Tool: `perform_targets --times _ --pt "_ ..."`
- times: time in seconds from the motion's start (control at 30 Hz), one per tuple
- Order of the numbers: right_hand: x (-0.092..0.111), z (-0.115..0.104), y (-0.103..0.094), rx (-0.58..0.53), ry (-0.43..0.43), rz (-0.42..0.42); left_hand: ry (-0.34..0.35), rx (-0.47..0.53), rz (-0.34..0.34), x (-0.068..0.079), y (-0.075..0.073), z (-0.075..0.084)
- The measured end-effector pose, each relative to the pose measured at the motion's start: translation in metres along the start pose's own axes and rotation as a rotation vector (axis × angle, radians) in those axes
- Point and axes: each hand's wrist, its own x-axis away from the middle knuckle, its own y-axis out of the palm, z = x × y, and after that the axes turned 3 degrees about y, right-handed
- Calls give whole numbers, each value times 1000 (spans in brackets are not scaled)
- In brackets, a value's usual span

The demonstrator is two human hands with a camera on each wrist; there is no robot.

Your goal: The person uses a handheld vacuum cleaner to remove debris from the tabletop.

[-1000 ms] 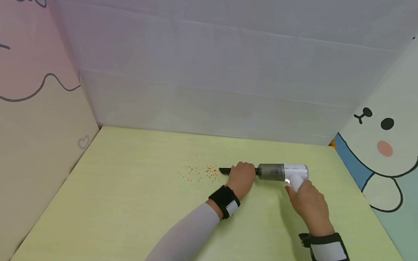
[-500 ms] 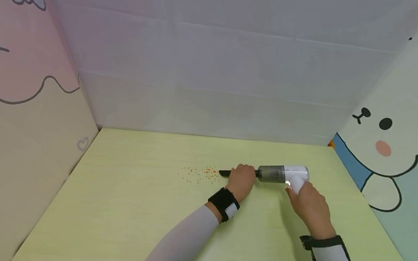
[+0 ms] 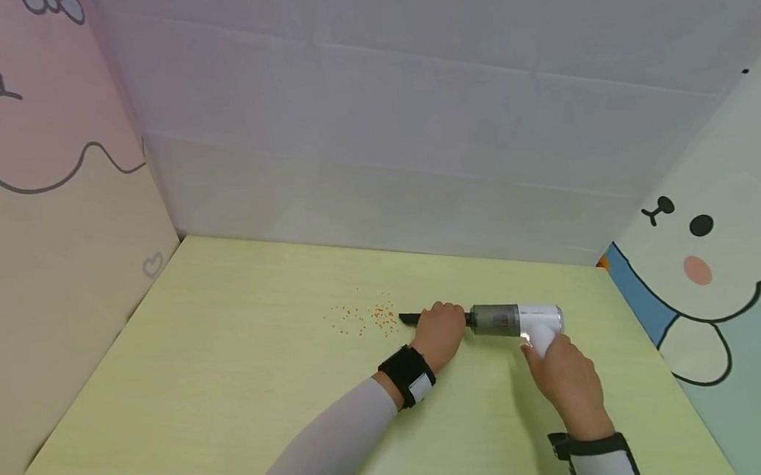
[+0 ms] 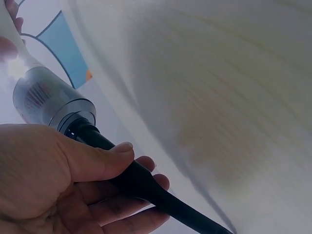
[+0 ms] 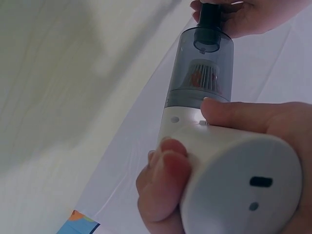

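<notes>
A handheld vacuum cleaner with a white body and see-through grey dust cup lies level, close over the yellow tabletop. My right hand grips its white handle. In the right wrist view that thumb is right at a small switch beside a light, and orange bits show by the filter in the dust cup. My left hand holds the black nozzle between thumb and fingers. The nozzle's tip points left, right at a scatter of small orange crumbs.
The yellow tabletop meets a pale back wall. To the left stands a pink and beige panel, to the right a panel with a cartoon animal. Both wrists wear black straps.
The head view has shifted slightly, so the scene sits a little lower in it. Both hands keep their hold, and the vacuum's nozzle stays by the crumbs.
</notes>
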Motion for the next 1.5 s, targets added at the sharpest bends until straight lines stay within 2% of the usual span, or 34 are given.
perform_targets --times 0.17,0.4,0.5,0.87,1.03,1.5 --pt "1 2 0 -5 -11 5 6 -9 -9 1 -1 0" --pt "1 2 0 -2 -9 4 3 -30 31 0 6 2" --pt "1 1 -1 1 -11 0 1 -38 24 -1 8 2" --pt "2 3 -1 4 -4 -11 5 -43 48 3 4 5" --pt "2 2 -1 5 -27 13 -9 -54 74 3 4 4" --pt "4 2 -2 17 -21 9 3 -44 61 2 7 4"
